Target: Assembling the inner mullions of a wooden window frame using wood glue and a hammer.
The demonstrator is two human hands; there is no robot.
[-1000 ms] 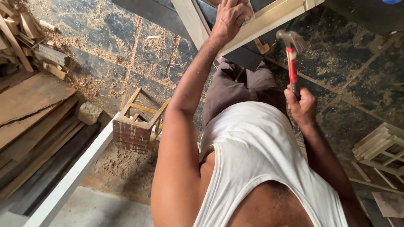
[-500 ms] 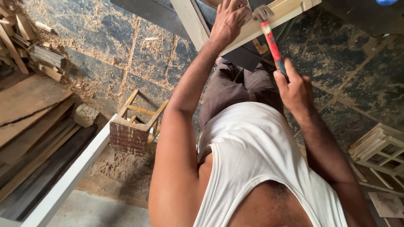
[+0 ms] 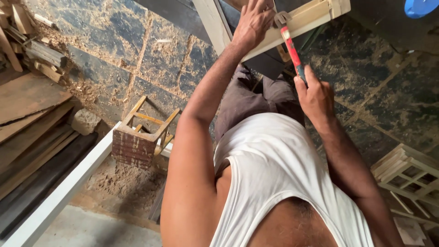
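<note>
At top centre: left hand (image 3: 253,23) spread flat on pale wooden frame (image 3: 315,16) (steadying it); right hand (image 3: 315,93) fisted round red-handled hammer (image 3: 288,39), head against frame.

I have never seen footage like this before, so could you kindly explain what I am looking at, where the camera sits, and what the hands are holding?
The picture comes from a camera worn on a person's head, looking down over their chest and arms. There is no machine, only two bare hands. The right hand grips a red-handled hammer, its head against a pale wooden frame. The left hand presses on that frame to steady it. Below is a dark stone floor strewn with sawdust, a small wooden stool, stacked planks on the left and a slatted wooden piece on the right.
</note>
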